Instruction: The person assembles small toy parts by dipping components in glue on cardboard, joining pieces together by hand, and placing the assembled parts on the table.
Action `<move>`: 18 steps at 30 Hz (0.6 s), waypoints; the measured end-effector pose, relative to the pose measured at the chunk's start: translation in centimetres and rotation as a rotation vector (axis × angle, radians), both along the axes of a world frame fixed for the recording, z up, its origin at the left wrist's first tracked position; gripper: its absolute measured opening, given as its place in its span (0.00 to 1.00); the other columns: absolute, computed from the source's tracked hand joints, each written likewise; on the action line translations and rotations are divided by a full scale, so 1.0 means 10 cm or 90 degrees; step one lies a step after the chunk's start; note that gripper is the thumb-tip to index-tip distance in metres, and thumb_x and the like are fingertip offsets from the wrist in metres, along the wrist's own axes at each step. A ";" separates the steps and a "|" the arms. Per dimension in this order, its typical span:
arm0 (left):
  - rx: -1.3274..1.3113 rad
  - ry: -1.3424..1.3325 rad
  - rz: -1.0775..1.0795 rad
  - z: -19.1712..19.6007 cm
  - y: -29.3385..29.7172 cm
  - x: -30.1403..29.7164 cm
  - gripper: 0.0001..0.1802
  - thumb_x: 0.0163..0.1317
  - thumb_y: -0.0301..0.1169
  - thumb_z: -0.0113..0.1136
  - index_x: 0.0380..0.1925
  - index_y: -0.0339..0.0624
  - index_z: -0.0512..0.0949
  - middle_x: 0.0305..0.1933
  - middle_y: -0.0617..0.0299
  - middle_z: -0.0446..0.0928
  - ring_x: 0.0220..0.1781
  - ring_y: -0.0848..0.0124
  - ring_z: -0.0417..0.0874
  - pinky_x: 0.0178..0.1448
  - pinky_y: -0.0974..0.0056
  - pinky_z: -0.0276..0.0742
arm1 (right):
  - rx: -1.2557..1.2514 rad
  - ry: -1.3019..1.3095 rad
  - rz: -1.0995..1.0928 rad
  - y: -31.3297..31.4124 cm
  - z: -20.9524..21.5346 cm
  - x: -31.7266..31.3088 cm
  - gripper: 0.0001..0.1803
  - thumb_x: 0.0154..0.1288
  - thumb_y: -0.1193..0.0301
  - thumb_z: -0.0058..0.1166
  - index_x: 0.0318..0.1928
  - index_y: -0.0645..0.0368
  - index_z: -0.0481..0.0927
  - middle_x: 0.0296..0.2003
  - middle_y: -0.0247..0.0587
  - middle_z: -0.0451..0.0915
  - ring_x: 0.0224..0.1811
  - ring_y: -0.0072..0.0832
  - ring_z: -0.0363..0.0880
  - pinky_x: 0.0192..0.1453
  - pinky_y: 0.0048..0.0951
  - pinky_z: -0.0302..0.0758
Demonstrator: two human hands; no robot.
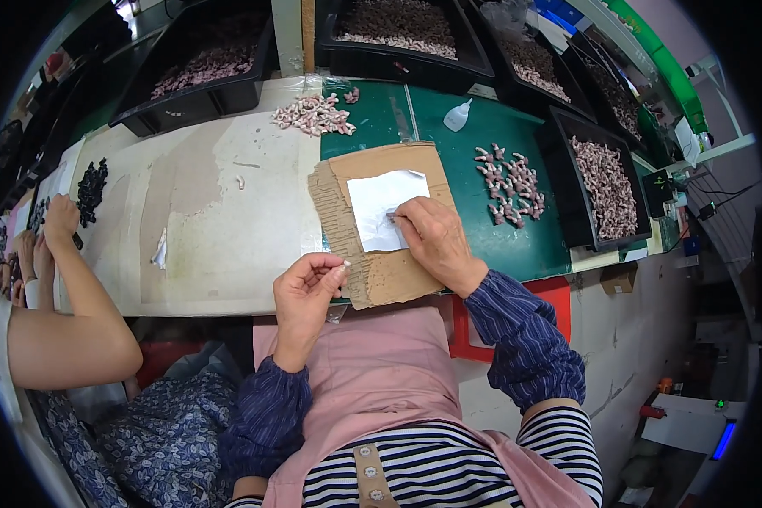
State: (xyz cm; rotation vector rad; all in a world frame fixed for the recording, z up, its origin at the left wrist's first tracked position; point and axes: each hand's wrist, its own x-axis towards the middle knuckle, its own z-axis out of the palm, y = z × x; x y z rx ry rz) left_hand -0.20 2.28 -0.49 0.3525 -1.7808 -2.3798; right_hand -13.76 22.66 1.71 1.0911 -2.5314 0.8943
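Observation:
My left hand [303,296] is just off the near left edge of a layered cardboard pad [427,158]. Its thumb and forefinger pinch a small white piece [347,264]. On the pad lies a white sheet of paper [379,193]. My right hand [442,241] rests over the sheet's right side, fingertips pressed together on the paper at a small greyish thing whose kind I cannot make out. Right of the pad are several small pink-and-white moulded figures [510,184], spread on the green mat [483,241]. A heap of paler ones [315,116] lies beyond the pad.
Black bins [601,182] of small pieces line the back and right. A squeeze bottle [457,117] stands on the mat. At left a co-worker's arm [85,296] reaches toward dark pieces [91,190]. A red stool [557,296] is under the table's right edge.

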 end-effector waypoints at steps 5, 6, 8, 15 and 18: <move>-0.029 0.002 0.013 -0.02 0.10 -0.03 0.06 0.68 0.20 0.64 0.44 0.33 0.82 0.36 0.62 0.83 0.36 0.79 0.83 0.40 0.74 0.80 | 0.007 0.013 -0.043 0.01 0.01 0.01 0.05 0.62 0.80 0.61 0.38 0.62 0.79 0.32 0.48 0.81 0.36 0.48 0.82 0.39 0.44 0.77; -0.053 0.003 0.018 -0.02 0.12 -0.03 0.05 0.68 0.20 0.65 0.43 0.33 0.82 0.36 0.63 0.84 0.36 0.78 0.83 0.40 0.73 0.80 | 0.021 0.004 -0.029 0.01 0.02 0.04 0.04 0.63 0.80 0.61 0.38 0.63 0.80 0.33 0.47 0.82 0.35 0.45 0.82 0.39 0.42 0.78; -0.115 0.008 0.032 -0.02 0.14 -0.04 0.05 0.67 0.20 0.66 0.42 0.34 0.83 0.35 0.62 0.84 0.35 0.78 0.83 0.40 0.73 0.80 | 0.034 -0.007 -0.013 -0.03 0.10 0.11 0.04 0.64 0.80 0.61 0.39 0.63 0.81 0.33 0.47 0.82 0.35 0.43 0.83 0.39 0.39 0.78; -0.326 0.095 0.077 0.02 0.20 -0.04 0.07 0.61 0.17 0.68 0.39 0.34 0.83 0.37 0.55 0.86 0.36 0.68 0.87 0.41 0.67 0.82 | -0.240 -0.272 -0.023 -0.21 0.24 0.56 0.04 0.65 0.79 0.63 0.39 0.64 0.82 0.34 0.45 0.85 0.32 0.32 0.85 0.33 0.30 0.80; -0.388 0.163 0.089 0.07 0.22 -0.06 0.08 0.58 0.15 0.67 0.38 0.34 0.82 0.38 0.53 0.86 0.38 0.62 0.88 0.42 0.64 0.83 | -0.247 -0.251 -0.012 -0.22 0.23 0.61 0.05 0.65 0.79 0.64 0.40 0.65 0.82 0.34 0.44 0.85 0.32 0.32 0.86 0.32 0.30 0.80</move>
